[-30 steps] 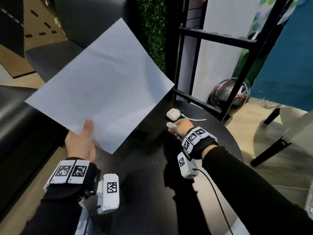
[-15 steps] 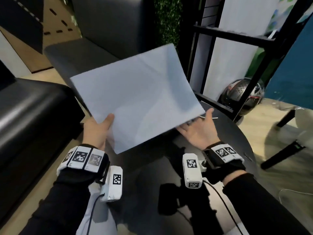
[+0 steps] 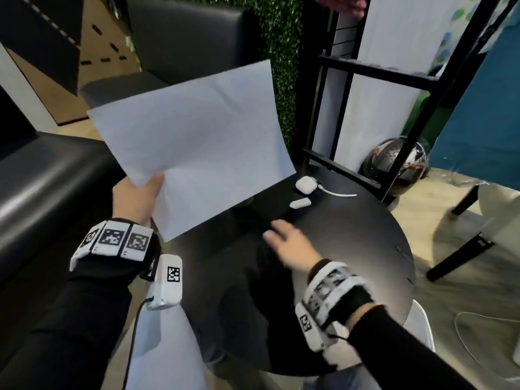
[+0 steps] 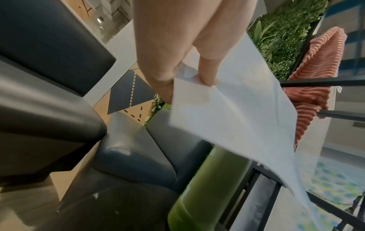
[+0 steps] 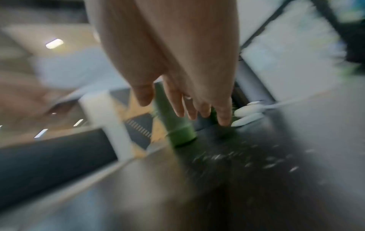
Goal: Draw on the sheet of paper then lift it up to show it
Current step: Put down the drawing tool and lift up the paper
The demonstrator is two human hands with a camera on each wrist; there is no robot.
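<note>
Round black table (image 3: 351,243), glossy top, set between dark upholstered seating (image 3: 50,187) on the left and a black metal shelf frame (image 3: 374,74) at the back right. Green foliage wall (image 3: 284,66) behind the seating.

Sheet of paper (image 3: 197,142): off the table, held in the air over the table's left edge, tilted, far corner uppermost. Face toward the head camera is blank white (no marks legible in any view). In the left wrist view the sheet (image 4: 237,118) bows downward away from the grip.

Left hand (image 3: 135,198): grips the sheet at its near left edge, thumb on top, fingers (image 4: 207,75) curled underneath and pinching the paper.

Right hand (image 3: 289,243): above the table near its centre, palm down, fingers extended and loosely spread, holding nothing. Well apart from the sheet. The right wrist view is motion-blurred; fingers (image 5: 185,106) straight there too.

On the table, far side: white earbud case (image 3: 306,183) with a white cable (image 3: 337,192) running to the right; a small flat white object (image 3: 300,203) just beside it (identity not clear). A green bottle (image 4: 205,187) stands on the table under the sheet; barely visible from the head camera.

Helmet (image 3: 394,164) on the floor behind the shelf frame.
</note>
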